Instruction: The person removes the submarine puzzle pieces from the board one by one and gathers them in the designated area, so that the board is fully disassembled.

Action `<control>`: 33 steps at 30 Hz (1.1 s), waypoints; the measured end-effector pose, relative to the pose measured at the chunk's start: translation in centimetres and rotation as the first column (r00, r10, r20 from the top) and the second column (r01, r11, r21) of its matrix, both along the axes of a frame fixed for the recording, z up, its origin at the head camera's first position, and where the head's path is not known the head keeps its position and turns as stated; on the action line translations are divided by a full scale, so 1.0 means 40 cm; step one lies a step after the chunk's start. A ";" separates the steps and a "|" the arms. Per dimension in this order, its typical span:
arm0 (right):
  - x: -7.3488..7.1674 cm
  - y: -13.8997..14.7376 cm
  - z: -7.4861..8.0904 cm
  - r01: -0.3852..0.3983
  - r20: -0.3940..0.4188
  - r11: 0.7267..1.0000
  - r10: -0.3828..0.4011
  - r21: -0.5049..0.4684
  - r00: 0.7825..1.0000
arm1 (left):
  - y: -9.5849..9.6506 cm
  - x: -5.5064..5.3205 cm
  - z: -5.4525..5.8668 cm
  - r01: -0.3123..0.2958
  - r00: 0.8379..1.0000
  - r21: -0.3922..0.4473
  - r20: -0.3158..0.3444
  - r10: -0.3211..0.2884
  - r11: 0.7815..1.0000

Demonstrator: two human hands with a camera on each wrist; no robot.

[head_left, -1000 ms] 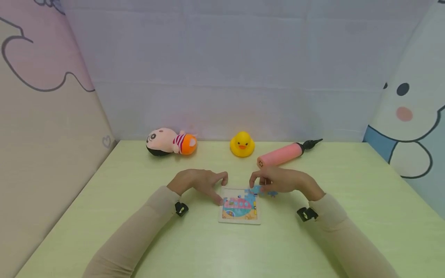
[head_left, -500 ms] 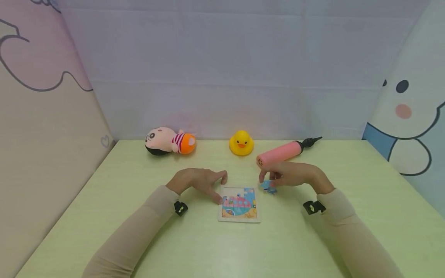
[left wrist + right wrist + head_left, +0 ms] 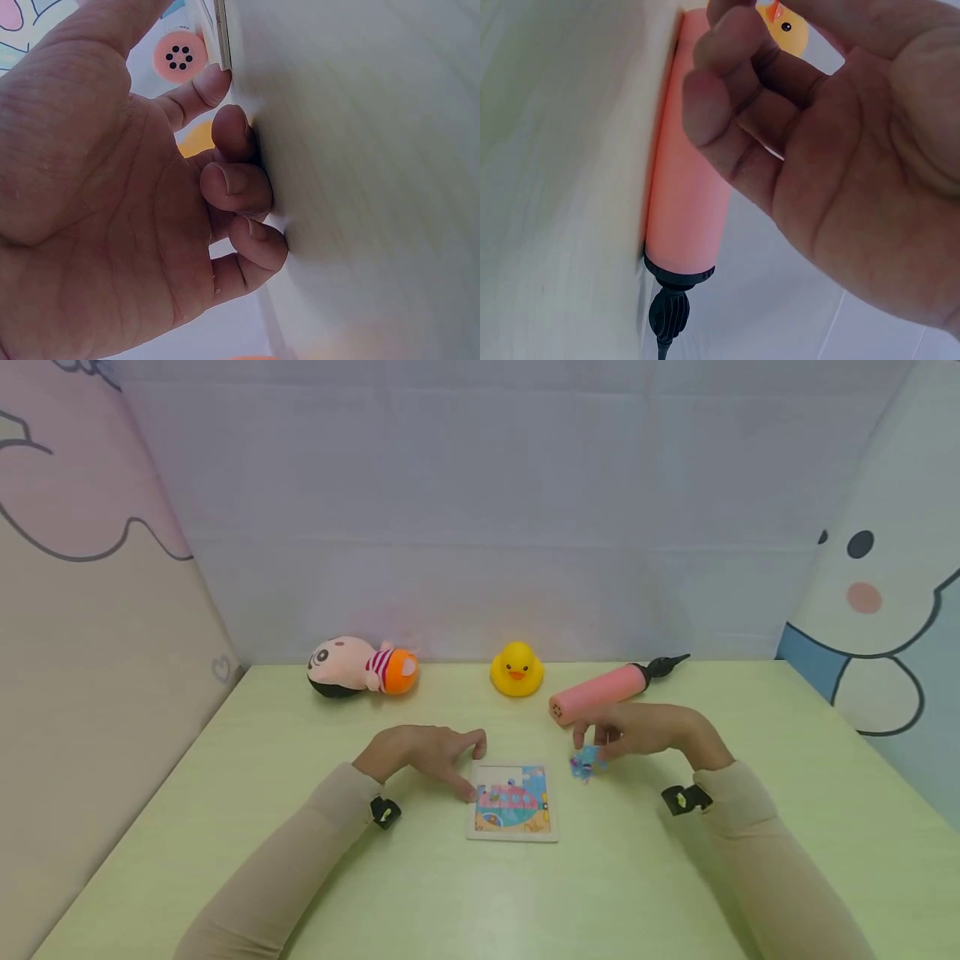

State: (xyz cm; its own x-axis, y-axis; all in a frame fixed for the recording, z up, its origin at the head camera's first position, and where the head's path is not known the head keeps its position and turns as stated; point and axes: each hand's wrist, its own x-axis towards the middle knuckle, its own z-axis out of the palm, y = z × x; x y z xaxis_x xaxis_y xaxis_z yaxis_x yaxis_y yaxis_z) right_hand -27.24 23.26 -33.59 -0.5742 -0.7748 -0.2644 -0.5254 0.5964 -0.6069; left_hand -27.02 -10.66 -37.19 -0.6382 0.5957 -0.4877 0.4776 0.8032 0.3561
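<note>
Right hand (image 3: 645,727) and blue puzzle pieces (image 3: 587,762) sit farther right than a second ago. Nearest, puzzle board (image 3: 512,837) lies left of that hand; left hand (image 3: 427,750), fingers apart, touches its left edge. Right thumb and finger pinch the pieces — beyond, pink pump (image 3: 600,693) slants away rightward.

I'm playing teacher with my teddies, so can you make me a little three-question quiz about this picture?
1. Which hand is closer to the loose blue puzzle pieces: left hand or right hand?
2. True or false: the yellow duck sits between the doll and the pink pump.
3. In the head view, the puzzle board is:
A) completely filled
B) bare near its upper left
C) picture side down

Key: 1. right hand; 2. true; 3. B
</note>
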 end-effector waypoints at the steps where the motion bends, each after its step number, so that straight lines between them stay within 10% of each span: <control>1: 0.000 0.002 -0.001 0.004 0.003 1.000 -0.004 0.003 1.000 | -0.001 0.000 -0.001 0.002 1.000 0.001 -0.003 -0.002 1.000; 33: -0.034 0.050 -0.037 0.079 0.203 0.992 -0.098 0.100 0.974 | -0.001 -0.001 0.001 -0.003 1.000 -0.011 -0.004 0.003 1.000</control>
State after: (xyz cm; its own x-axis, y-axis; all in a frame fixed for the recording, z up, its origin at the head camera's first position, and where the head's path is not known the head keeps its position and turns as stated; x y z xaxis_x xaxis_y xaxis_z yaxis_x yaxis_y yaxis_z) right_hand -28.60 25.24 -35.09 -0.5647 -0.6906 -0.4520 -0.3364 0.6927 -0.6380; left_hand -27.08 -10.69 -37.16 -0.6417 0.5885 -0.4918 0.4763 0.8084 0.3458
